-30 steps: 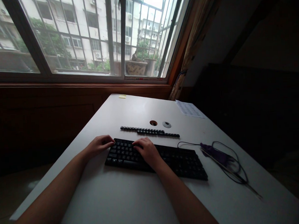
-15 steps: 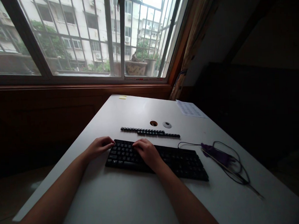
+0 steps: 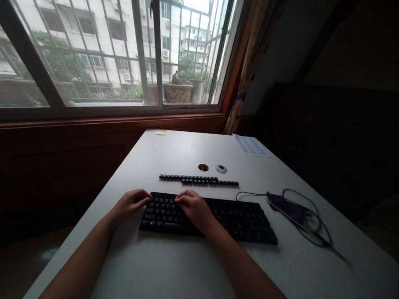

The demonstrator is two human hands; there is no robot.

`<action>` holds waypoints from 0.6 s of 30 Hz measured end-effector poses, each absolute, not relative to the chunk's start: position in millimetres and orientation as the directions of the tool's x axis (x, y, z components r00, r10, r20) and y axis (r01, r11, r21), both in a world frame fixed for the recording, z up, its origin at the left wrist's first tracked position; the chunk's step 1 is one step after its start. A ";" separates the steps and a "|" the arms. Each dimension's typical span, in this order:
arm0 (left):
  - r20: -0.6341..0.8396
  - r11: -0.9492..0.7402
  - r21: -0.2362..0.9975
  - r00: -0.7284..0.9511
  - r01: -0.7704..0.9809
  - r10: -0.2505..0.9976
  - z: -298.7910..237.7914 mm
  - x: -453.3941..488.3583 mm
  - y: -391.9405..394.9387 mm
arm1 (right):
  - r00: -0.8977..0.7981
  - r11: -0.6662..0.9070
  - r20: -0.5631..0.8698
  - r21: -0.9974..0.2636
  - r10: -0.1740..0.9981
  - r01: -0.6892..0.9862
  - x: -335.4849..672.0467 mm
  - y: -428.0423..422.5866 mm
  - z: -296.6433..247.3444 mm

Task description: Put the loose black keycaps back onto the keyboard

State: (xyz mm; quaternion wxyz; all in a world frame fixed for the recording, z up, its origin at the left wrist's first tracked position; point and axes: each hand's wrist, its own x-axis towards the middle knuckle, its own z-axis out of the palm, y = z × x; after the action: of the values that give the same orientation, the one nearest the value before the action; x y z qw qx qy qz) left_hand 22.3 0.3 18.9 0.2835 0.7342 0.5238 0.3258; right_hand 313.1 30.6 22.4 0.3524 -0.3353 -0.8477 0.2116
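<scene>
1. 2 bare hands are at work: the left hand (image 3: pixel 133 200) has its thumb and forefinger drawn together at the far left corner of 1 black keyboard (image 3: pixel 235 218); whether it pinches anything I cannot tell.
2. The right hand (image 3: pixel 195 208) is over the keyboard's left half, fingers bent and tips gathered near the upper keys; I cannot tell if it grips any.
3. The keyboard lies flat across the middle of 1 white bench (image 3: pixel 165 265).
4. Just beyond it sit 2 staggered rows of black keycaps (image 3: pixel 201 181), too small to count singly.
5. Behind those are 1 round hole (image 3: pixel 203 167) and, beside it, 1 grey ring (image 3: pixel 221 169).
6. Right of the keyboard: 1 looped cable (image 3: pixel 250 192), 1 purple cloth (image 3: pixel 288 206) and 1 thin rod (image 3: pixel 338 252).
7. Toward the far edge: 1 yellow note (image 3: pixel 161 132) and 1 printed sheet (image 3: pixel 251 145).
</scene>
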 end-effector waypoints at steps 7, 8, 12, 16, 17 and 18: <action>0.185 -0.289 0.759 0.232 0.583 0.955 22.1 22.5 -0.6 | -0.527 0.698 0.471 -0.581 0.707 0.418 315.8 25.6 25.1; 0.189 -0.291 0.755 0.230 0.588 0.955 21.7 21.8 -0.3 | -0.520 0.696 0.475 -0.583 0.710 0.419 316.3 24.8 26.4; 0.207 -0.265 0.732 0.166 0.628 0.964 17.1 18.4 2.5 | -0.418 0.648 0.496 -0.601 0.761 0.468 317.7 25.3 30.6; 0.198 -0.166 0.721 0.030 0.673 0.980 16.8 17.6 8.6 | -0.328 0.550 0.444 -0.613 0.834 0.568 315.6 29.9 27.7; 0.177 -0.142 0.724 0.017 0.675 0.984 18.4 17.7 10.8 | -0.330 0.531 0.420 -0.604 0.846 0.594 314.6 30.7 26.4; 0.145 -0.121 0.731 0.020 0.671 0.989 20.6 17.6 13.2 | -0.335 0.517 0.396 -0.590 0.855 0.621 313.4 31.2 25.2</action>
State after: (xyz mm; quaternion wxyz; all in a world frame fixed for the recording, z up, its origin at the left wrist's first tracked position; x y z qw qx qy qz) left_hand 17.6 13.2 20.6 0.2412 0.6720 0.6177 0.3296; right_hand 313.4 31.2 25.2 0.3458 -0.4616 -0.7992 0.1692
